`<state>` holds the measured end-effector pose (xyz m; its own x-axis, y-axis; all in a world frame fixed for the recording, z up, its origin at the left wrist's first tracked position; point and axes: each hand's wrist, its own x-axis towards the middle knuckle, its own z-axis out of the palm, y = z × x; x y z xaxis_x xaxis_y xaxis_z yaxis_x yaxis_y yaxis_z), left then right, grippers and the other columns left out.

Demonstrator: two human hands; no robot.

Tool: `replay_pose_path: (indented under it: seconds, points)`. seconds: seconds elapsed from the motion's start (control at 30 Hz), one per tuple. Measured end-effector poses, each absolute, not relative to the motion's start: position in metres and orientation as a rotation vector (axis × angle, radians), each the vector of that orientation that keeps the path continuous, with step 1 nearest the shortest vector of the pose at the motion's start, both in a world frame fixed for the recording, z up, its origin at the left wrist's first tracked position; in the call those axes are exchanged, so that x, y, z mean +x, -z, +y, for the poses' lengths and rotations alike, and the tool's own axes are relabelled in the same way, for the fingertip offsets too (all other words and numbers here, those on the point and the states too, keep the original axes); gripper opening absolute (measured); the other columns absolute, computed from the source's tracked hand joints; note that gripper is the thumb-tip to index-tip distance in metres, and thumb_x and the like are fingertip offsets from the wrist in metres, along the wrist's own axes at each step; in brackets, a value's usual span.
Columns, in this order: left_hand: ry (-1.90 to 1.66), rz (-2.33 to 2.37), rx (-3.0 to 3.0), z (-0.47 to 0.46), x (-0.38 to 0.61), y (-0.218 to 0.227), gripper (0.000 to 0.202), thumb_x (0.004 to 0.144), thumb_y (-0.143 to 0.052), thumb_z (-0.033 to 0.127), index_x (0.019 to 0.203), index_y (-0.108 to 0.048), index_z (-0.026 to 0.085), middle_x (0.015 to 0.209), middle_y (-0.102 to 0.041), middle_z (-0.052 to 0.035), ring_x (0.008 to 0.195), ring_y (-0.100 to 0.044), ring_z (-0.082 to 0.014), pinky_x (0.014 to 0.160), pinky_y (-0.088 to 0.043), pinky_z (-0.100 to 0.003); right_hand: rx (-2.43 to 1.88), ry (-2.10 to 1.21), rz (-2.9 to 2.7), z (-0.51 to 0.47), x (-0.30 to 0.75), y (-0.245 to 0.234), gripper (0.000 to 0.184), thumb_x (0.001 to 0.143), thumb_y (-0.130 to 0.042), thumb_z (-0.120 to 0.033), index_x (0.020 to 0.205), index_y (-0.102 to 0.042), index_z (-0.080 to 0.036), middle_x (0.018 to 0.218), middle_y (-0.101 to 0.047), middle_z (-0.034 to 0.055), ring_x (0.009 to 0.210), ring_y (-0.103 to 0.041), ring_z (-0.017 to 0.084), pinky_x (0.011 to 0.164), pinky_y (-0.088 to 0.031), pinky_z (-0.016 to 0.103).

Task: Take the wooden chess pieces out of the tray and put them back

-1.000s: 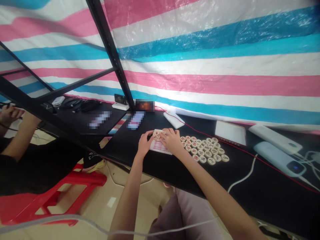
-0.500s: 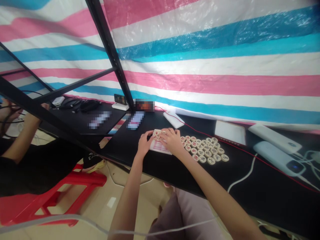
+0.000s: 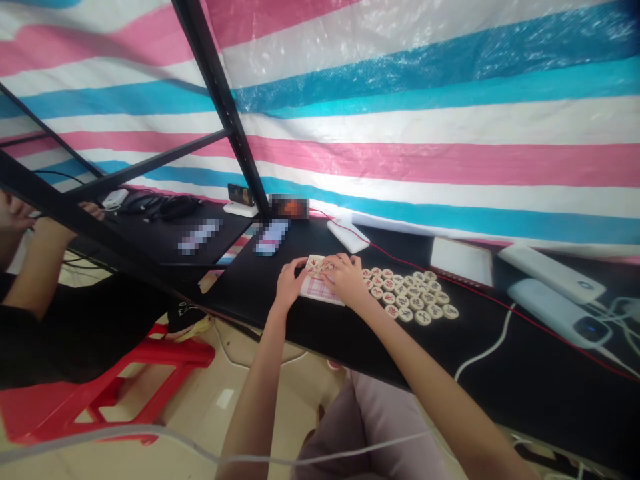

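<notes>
A small white box [image 3: 320, 290] with a red grid on its face lies on the black table. Round xiangqi pieces [image 3: 313, 264] with red characters sit in its far part. My left hand [image 3: 290, 283] is closed on the box's left side, thumb and fingertips at its far left corner. Bent over the right part is my right hand [image 3: 345, 277], its fingers closed at the pieces there; the palm hides that side of the box. Just right of it, several loose xiangqi pieces [image 3: 410, 293] with red or dark characters lie flat in close rows.
Behind the box lies a white power bank [image 3: 349, 235], with a red cable [image 3: 400, 263] running rightward. A white tray [image 3: 461, 261] and two more power banks [image 3: 557, 313] are at right. At left, a phone [image 3: 271, 237], a black metal frame [image 3: 215, 87] and another person's arm [image 3: 37, 267].
My hands stay at the box, with the right fingers shifted slightly over the pieces. The other person's hands at far left have moved a little. The view has tilted slightly.
</notes>
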<state>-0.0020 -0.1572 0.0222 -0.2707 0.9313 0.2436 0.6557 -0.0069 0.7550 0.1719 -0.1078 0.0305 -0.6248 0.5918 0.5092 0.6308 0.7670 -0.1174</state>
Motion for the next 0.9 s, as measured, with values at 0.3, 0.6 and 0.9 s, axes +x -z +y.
replay_pose_path:
  seconds: [0.3, 0.6, 0.9]
  points:
    - [-1.157, 1.953, 1.654, -0.1571, -0.0011, -0.0236, 0.028, 0.084, -0.051, 0.027, 0.111, -0.060, 0.025, 0.107, -0.067, -0.0010, 0.102, -0.055, -0.0181, 0.094, -0.041, -0.033, -0.920, 0.066, -2.420, -0.1084, 0.1731, -0.0313, 0.030, 0.091, -0.043, -0.030, 0.085, -0.072, -0.025, 0.112, -0.062, 0.0056, 0.103, -0.041, 0.024, 0.083, -0.021, 0.042]
    - [-1.140, 1.961, 1.637, -0.1581, -0.0003, -0.0252, 0.028, 0.085, -0.051, 0.027, 0.111, -0.060, 0.025, 0.108, -0.066, -0.0009, 0.103, -0.055, -0.0183, 0.094, -0.041, -0.033, -0.973, 0.096, -2.389, -0.1107, 0.1726, -0.0331, 0.029, 0.092, -0.041, -0.028, 0.091, -0.070, -0.025, 0.120, -0.059, 0.0045, 0.105, -0.042, 0.023, 0.083, -0.023, 0.042]
    - [-1.130, 1.969, 1.642, -0.1575, 0.0001, -0.0259, 0.029, 0.084, -0.051, 0.025, 0.111, -0.060, 0.025, 0.110, -0.066, -0.0011, 0.102, -0.056, -0.0186, 0.095, -0.041, -0.034, -1.055, 0.108, -2.377, -0.1083, 0.1714, -0.0280, 0.027, 0.091, -0.043, -0.030, 0.097, -0.069, -0.024, 0.125, -0.055, 0.0065, 0.109, -0.040, 0.025, 0.085, -0.023, 0.042]
